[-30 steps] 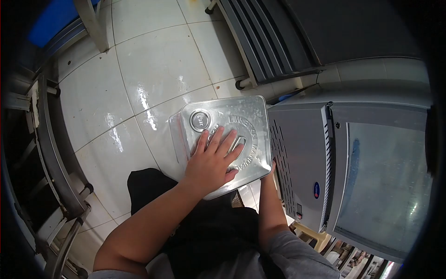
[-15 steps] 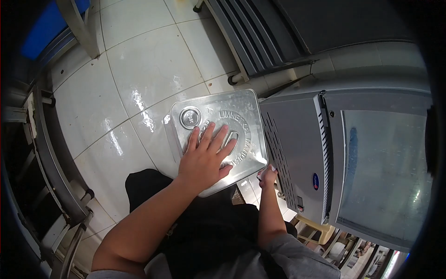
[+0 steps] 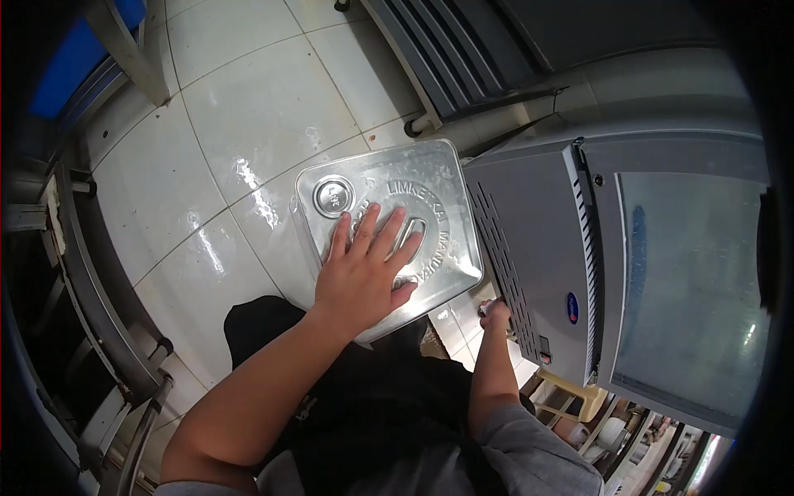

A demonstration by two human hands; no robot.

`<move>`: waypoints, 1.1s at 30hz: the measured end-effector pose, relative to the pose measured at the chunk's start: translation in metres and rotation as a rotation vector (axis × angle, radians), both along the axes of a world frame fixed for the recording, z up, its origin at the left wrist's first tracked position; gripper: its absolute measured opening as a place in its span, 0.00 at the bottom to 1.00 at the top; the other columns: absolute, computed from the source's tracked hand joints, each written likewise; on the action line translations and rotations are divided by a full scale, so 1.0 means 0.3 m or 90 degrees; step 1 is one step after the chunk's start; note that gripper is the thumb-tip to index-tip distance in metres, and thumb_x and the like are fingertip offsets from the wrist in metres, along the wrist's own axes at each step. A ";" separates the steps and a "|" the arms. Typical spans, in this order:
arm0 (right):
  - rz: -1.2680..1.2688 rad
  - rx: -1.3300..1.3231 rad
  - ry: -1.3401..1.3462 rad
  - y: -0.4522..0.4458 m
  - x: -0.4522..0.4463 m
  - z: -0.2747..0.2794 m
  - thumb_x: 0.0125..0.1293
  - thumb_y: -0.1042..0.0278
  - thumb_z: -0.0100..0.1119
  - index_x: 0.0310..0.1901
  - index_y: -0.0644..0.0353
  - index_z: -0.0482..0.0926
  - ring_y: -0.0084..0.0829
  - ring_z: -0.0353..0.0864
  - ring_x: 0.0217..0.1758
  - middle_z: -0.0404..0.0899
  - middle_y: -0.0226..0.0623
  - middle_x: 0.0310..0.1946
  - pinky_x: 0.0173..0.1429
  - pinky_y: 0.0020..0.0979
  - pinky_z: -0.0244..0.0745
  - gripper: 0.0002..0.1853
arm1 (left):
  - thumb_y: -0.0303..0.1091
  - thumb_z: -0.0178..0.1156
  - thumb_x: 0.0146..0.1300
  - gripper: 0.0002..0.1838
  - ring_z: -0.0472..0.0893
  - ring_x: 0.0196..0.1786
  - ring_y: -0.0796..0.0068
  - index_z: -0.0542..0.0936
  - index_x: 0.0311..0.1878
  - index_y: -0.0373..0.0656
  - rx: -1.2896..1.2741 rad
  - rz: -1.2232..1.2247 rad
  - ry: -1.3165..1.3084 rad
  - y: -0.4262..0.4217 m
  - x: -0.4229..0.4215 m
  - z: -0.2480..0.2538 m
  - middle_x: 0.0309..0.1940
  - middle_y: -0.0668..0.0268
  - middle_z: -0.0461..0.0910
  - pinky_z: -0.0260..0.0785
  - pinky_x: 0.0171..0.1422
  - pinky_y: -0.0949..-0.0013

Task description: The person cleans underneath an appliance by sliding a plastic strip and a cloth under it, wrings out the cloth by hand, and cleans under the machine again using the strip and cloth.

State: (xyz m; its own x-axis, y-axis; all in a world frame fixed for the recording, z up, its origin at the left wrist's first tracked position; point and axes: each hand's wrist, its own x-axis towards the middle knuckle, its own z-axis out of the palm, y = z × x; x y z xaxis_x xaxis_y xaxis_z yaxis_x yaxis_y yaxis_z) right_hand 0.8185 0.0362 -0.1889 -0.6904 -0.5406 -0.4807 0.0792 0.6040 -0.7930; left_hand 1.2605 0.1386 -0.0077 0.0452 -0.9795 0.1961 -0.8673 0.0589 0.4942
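Note:
A square silver metal tin with raised lettering and a small round cap stands in front of my body. My left hand lies flat on its top with fingers spread, beside the raised handle in the middle. My right hand is closed, low and to the right of the tin, apart from it and close to the grey appliance. Something small and pale shows at its fingers, too small to make out.
A grey appliance with a vented side and a cloudy door panel stands at the right. Dark ribbed equipment is at the top. Metal frames line the left, over white floor tiles. A cream stool is at lower right.
My right hand has come away from the tin's right corner and moved right, towards the appliance. My left hand stays flat on the tin. The view has shifted slightly.

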 end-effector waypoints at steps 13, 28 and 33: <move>0.237 0.005 -0.119 -0.018 0.084 0.063 0.67 0.55 0.52 0.47 0.56 0.69 0.30 0.69 0.16 0.71 0.37 0.20 0.20 0.29 0.68 0.15 | 0.56 0.59 0.53 0.31 0.56 0.70 0.57 0.70 0.62 0.61 0.036 -0.010 -0.004 -0.003 -0.002 -0.007 0.68 0.66 0.59 0.45 0.71 0.46; 0.455 0.106 -0.012 0.355 0.123 0.315 0.70 0.68 0.45 0.71 0.40 0.44 0.25 0.67 0.16 0.67 0.33 0.29 0.14 0.29 0.68 0.32 | 0.55 0.59 0.55 0.32 0.55 0.70 0.54 0.69 0.63 0.59 0.024 -0.037 -0.065 -0.009 -0.019 0.016 0.69 0.64 0.57 0.44 0.71 0.45; 0.447 0.146 -0.026 0.454 0.142 0.363 0.69 0.64 0.49 0.71 0.40 0.48 0.27 0.69 0.19 0.68 0.34 0.30 0.15 0.29 0.68 0.32 | 0.53 0.59 0.55 0.31 0.55 0.70 0.53 0.69 0.64 0.59 0.024 -0.036 -0.095 -0.005 -0.029 0.014 0.69 0.64 0.57 0.42 0.72 0.46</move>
